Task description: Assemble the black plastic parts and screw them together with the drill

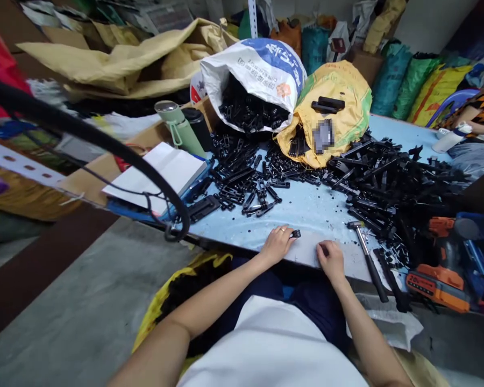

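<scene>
My left hand (276, 245) rests at the front edge of the light blue table (306, 207), its fingers closed on a small black plastic part (296, 234). The part's end sticks out past the fingertips toward the right. A short gap away, my right hand (331, 260) is curled with thumb and fingertips pressed together just over the grey front strip of the table. Whatever those fingers may hold is too small or hidden to make out. To the right of it lies a hammer (368, 259) with a dark handle.
Black plastic parts (387, 177) are heaped at the right, more (262, 199) lie ahead. A white sack (258, 80) and a yellow sack (342, 86) stand behind. An orange power drill (443, 274) sits front right; a notebook (161, 174) and green tumbler (181, 129) are left.
</scene>
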`<state>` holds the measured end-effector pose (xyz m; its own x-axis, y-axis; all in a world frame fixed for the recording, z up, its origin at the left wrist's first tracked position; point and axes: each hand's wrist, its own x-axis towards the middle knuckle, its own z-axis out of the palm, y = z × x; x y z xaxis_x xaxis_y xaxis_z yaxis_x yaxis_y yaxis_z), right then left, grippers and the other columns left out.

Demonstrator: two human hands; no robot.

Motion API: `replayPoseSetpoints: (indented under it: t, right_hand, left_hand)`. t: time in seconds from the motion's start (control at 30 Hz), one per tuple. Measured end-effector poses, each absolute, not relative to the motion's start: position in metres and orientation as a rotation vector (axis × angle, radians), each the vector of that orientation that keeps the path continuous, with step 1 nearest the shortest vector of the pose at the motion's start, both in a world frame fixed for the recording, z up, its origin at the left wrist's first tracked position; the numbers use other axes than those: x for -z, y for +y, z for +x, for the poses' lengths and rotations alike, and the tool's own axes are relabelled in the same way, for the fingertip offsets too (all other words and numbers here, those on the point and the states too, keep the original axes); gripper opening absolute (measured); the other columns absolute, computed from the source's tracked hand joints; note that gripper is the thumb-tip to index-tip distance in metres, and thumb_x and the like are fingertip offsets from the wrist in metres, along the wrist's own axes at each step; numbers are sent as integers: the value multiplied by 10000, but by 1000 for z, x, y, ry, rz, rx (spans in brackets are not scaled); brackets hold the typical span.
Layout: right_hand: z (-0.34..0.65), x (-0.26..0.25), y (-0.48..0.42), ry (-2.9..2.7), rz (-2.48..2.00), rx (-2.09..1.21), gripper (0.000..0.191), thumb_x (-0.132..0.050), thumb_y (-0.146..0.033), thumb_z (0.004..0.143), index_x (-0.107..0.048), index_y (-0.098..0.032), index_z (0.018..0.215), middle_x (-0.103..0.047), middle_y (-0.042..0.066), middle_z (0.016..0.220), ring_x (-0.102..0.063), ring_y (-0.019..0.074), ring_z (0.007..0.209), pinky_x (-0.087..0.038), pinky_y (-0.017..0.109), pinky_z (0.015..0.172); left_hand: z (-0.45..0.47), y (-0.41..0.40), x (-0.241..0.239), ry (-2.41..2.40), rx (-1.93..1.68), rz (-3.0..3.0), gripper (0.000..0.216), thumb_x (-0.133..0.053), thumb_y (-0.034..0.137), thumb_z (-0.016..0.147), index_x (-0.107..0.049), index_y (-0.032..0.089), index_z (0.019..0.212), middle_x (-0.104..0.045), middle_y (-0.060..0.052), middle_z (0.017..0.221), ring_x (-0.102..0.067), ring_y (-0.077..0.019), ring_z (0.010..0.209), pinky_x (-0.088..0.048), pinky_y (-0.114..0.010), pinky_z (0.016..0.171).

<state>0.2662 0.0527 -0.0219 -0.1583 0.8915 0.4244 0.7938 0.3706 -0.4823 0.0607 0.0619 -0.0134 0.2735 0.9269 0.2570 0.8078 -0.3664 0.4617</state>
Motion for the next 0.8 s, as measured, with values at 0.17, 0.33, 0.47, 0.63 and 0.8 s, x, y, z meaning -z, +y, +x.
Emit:
replayPoseSetpoints:
  t: [0.17, 0.33, 0.47, 0.63, 0.8]
  right_hand:
    - [243, -2, 122, -2055, -1372, -369, 191, -446, -316, 840, -587, -188, 860, -601, 54, 805, -561, 155, 704, -453, 275, 646]
    - [203, -37, 256, -2207, -1322, -186, 296, -499, -333, 798, -543, -170, 1041, -567, 117, 1034, -508, 227, 971, -405, 377, 866]
    - [191, -63, 370, -2068, -1596, -41, 503, -512, -346, 774, -433, -102, 1206, -440, 205, 1216, -384, 304, 1145, -312, 454, 939]
    - [196, -71, 451, -1876, -2041, -82, 941, -664, -396, 621, -194, -92, 1376, -195, 273, 1382, -221, 422, 1259, -205, 555, 961]
    - [203, -66, 465, -1897, -2020, -94, 1064, -718, -463, 544, -175, -127, 1396, -274, 254, 1315, -294, 418, 1192, -237, 548, 925]
  left_hand:
    - [56, 53, 27, 1721, -755, 2403, 126, -492, 230, 860, -566, 165, 940, -602, -75, 859, -564, -216, 817, -476, -340, 695]
    - [61, 49, 34, 1743, -1096, 2448, 168, -446, 253, 871, -570, 158, 932, -605, -81, 797, -567, -211, 752, -483, -341, 664]
    - [64, 46, 34, 1742, -1271, 2414, 167, -434, 224, 864, -566, 151, 935, -615, -82, 766, -578, -209, 730, -493, -336, 658]
    - [65, 45, 34, 1730, -1312, 2355, 181, -431, 191, 851, -563, 149, 968, -619, -83, 756, -589, -203, 708, -498, -334, 647]
    - [65, 46, 33, 1732, -1311, 2335, 184, -429, 185, 845, -562, 141, 965, -625, -91, 754, -590, -207, 699, -500, -337, 630]
